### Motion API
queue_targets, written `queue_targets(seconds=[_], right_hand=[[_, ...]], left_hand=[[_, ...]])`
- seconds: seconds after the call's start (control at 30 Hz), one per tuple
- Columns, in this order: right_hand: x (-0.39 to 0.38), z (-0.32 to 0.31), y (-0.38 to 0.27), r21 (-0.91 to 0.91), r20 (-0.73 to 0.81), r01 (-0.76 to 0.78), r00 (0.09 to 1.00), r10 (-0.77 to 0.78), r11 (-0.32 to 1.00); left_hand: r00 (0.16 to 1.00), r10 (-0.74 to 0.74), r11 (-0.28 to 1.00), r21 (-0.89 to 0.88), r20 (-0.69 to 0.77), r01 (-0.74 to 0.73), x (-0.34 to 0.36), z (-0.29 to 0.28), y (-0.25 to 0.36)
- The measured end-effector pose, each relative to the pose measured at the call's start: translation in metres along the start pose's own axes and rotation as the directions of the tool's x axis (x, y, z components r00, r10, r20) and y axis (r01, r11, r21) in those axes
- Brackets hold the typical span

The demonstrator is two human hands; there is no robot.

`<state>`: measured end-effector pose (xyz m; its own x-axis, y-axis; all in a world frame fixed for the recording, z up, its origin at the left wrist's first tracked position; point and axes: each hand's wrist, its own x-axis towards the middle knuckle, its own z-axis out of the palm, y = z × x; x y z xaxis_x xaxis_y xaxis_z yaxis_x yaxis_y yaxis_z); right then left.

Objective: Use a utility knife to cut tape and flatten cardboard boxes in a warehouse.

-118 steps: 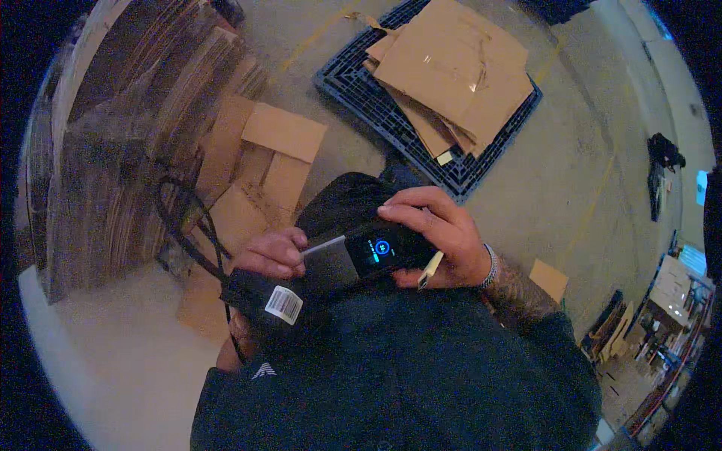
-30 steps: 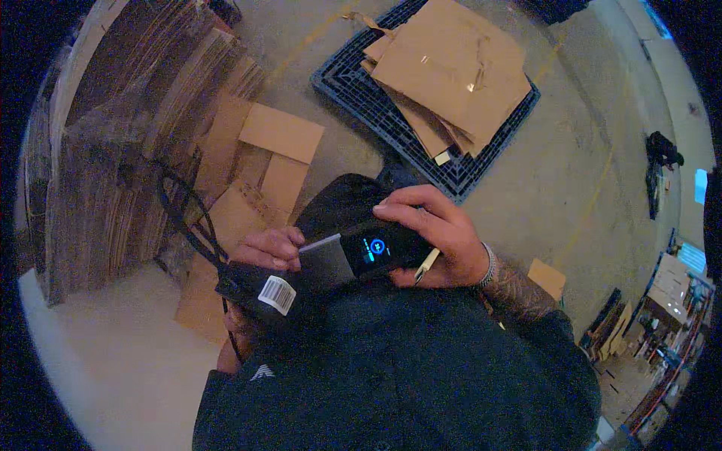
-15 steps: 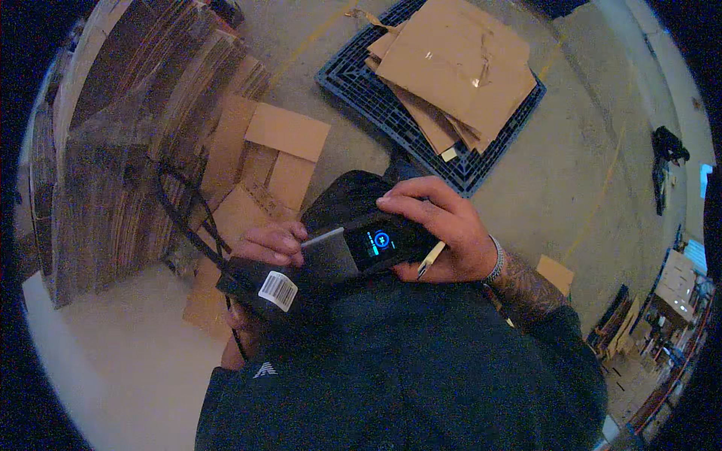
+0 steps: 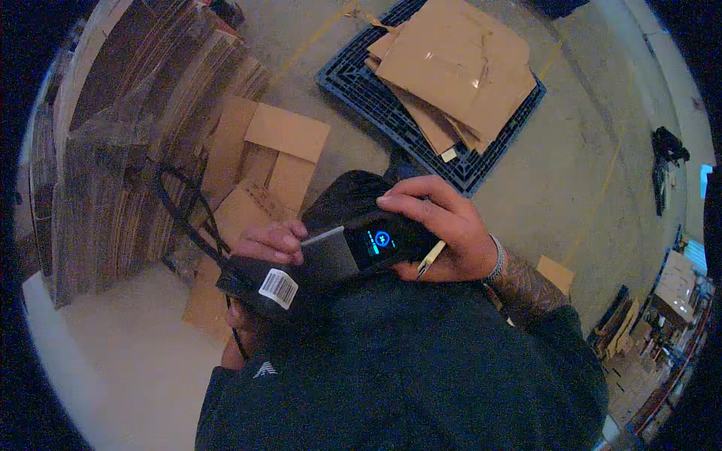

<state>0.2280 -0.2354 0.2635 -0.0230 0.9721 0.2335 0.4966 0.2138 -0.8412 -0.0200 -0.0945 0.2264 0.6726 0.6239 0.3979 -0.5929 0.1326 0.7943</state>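
Black device (image 4: 331, 259) with a lit screen sits before the torso, apparently being steadied for reading: the left hand (image 4: 271, 242) curls bunched fingers over its upper edge, while the right hand (image 4: 451, 229) clasps the other end, digits spread around it. Any next move calls for keeping the looped cable (image 4: 188, 233) clear; flattened cardboard (image 4: 451, 68) covers a blue pallet (image 4: 361, 90) beyond.
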Motion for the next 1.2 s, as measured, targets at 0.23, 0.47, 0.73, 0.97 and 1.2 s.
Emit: queue_targets(seconds=[0.23,0.47,0.73,0.97,1.2], right_hand=[[-0.001,0.000,0.000,-0.018,0.004,-0.008,1.000,0.008,1.000],[-0.003,0.002,0.000,-0.018,0.015,-0.025,1.000,0.025,1.000],[-0.004,0.006,-0.001,0.016,-0.014,-0.049,0.999,0.050,0.999],[-0.003,0.005,-0.001,0.047,-0.016,-0.070,0.997,0.071,0.996],[-0.001,0.006,0.002,0.046,-0.013,-0.048,0.999,0.049,0.998]], left_hand=[[1.000,-0.022,1.000,0.011,0.009,0.022,-0.002,-0.003,-0.001],[1.000,-0.011,1.000,-0.002,-0.021,0.011,-0.005,0.000,-0.002],[0.998,-0.050,0.998,0.032,-0.027,0.051,-0.008,-0.003,0.001],[0.999,-0.051,0.999,0.017,-0.016,0.051,-0.008,-0.005,0.001],[0.999,0.005,1.000,-0.013,0.046,-0.004,-0.007,-0.012,-0.003]])
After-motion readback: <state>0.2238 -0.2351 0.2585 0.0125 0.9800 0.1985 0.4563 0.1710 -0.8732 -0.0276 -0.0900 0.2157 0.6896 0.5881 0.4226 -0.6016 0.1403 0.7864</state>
